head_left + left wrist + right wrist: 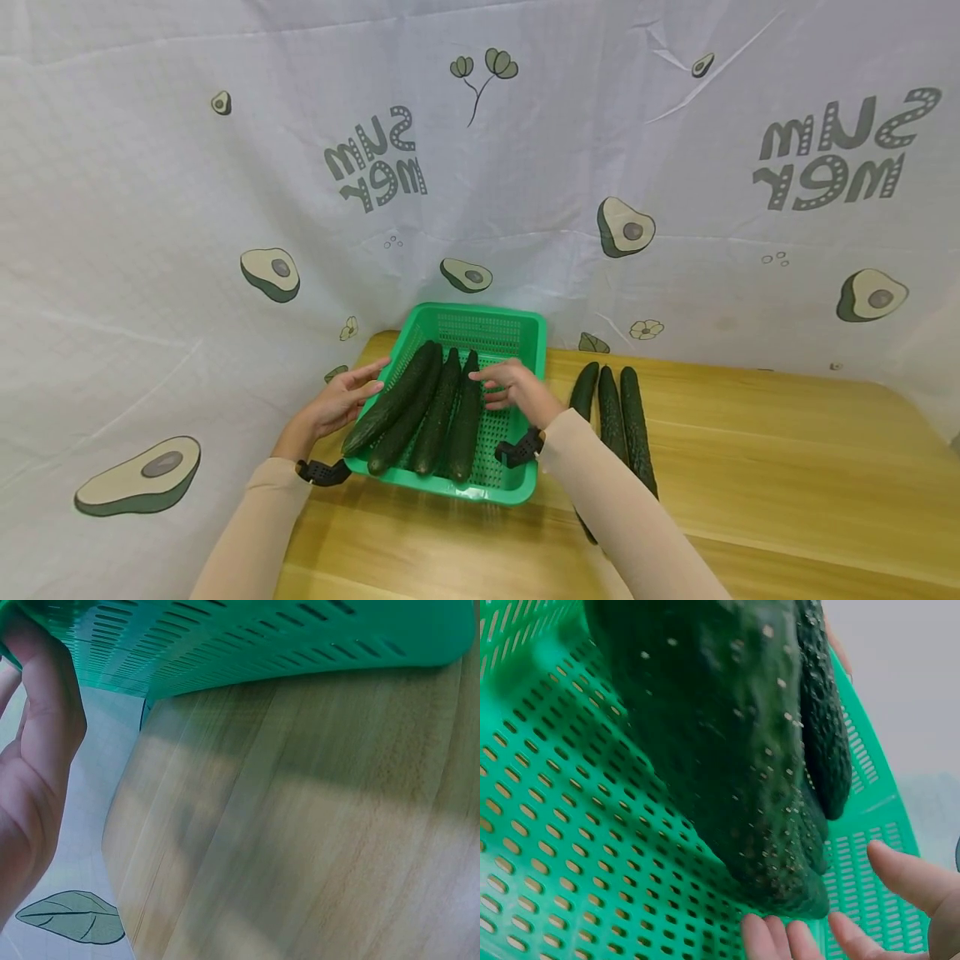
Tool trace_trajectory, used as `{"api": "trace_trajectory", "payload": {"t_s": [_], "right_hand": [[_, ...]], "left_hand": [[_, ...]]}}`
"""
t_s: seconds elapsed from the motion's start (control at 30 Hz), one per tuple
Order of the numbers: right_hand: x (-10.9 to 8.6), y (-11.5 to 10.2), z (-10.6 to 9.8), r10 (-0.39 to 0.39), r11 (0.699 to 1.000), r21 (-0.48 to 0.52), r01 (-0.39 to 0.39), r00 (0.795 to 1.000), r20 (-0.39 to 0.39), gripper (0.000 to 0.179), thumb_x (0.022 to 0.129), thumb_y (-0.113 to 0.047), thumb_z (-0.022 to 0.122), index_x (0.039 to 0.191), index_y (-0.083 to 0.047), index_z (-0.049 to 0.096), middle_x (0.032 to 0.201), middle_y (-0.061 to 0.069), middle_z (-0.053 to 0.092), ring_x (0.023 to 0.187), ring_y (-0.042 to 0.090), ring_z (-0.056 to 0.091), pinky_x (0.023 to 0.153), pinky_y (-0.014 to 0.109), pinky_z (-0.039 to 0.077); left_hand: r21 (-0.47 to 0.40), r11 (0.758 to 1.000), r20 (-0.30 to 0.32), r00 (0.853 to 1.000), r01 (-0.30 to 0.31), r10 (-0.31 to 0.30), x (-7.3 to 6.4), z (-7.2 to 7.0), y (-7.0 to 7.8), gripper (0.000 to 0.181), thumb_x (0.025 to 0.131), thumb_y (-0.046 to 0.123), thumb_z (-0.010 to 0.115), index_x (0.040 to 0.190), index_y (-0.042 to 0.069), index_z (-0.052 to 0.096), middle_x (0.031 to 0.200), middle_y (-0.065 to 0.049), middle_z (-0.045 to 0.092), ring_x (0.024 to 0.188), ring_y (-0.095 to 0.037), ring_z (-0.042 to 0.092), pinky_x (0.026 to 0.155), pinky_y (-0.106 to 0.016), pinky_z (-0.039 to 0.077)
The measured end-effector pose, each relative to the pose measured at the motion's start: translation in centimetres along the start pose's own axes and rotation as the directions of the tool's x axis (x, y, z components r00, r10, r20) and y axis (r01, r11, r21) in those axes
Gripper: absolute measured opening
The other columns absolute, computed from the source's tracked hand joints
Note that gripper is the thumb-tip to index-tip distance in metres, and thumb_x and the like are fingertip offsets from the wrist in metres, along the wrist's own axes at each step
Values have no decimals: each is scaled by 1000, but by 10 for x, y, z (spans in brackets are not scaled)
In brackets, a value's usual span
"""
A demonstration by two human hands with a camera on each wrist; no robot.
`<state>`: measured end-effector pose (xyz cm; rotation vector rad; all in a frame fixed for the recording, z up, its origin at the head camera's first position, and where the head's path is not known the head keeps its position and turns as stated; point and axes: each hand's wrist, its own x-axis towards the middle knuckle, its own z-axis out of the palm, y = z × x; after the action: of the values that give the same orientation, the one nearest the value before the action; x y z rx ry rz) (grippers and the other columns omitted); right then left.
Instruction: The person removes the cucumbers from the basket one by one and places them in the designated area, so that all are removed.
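Note:
A green perforated plastic basket (480, 493) stands on the table with several dark green cucumbers (465, 433) side by side in its left and middle part. At the basket's left rim is my left hand (341, 404), holding the edge; the left wrist view shows the same hand (41, 742) against the basket wall (315, 637), its fingertips partly out of frame. Inside the basket, my right hand (517, 390) has its fingers spread beside the far end of the rightmost cucumber. Up close in the right wrist view, the fingers (795, 941) lie by that cucumber's tip (787, 889), gripping nothing.
Three more cucumbers (611, 412) lie on the wooden table (780, 467) right of the basket, partly behind my right forearm. A white cloth (540, 167) printed with avocados hangs behind and left of the table. Each wrist wears a black strap (521, 448).

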<state>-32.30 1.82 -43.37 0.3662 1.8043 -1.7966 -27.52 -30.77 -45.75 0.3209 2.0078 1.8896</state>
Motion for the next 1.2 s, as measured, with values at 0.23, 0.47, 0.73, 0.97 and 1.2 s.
{"api": "trace_trajectory", "payload": {"t_s": [0.23,0.47,0.73,0.97,1.2], "right_hand": [[1,3,4,36,999,27,-37,999,27,59,97,-3,64,148,5,34,142,33,37,127,53,43,93,54,50],[2,3,6,72,997,23,-73,996,47,71,97,-3,65,155,2,23,144,35,36,128,51,43,88,54,53],[4,4,7,107,994,-30,-105,990,91,85,94,3,67,158,1,12,146,37,35,121,54,50,88,51,53],[3,5,8,133,989,-88,-121,980,147,72,94,0,68,155,1,28,149,35,34,124,51,50,89,49,54],[0,8,7,78,996,-59,-71,990,121,76,91,6,70,153,6,27,145,39,34,118,51,54,81,47,57]], "left_hand": [[6,1000,12,1000,-6,5,1,0,1,61,107,16,50,161,13,21,165,-18,3,45,-4,28,45,-22,30],[2,1000,17,1000,-17,17,1,-1,2,61,107,15,50,161,11,21,165,-19,3,45,-4,28,45,-22,30],[3,1000,12,1000,-11,11,1,0,2,62,107,16,51,161,13,22,165,-18,3,45,-4,28,45,-21,30],[-2,1000,5,1000,-14,14,-1,0,0,60,107,15,50,161,14,23,165,-19,4,44,-3,28,44,-20,30],[-7,1000,8,1000,-3,3,-1,0,0,60,107,16,51,161,15,24,165,-18,4,45,-3,29,45,-21,31]]}}
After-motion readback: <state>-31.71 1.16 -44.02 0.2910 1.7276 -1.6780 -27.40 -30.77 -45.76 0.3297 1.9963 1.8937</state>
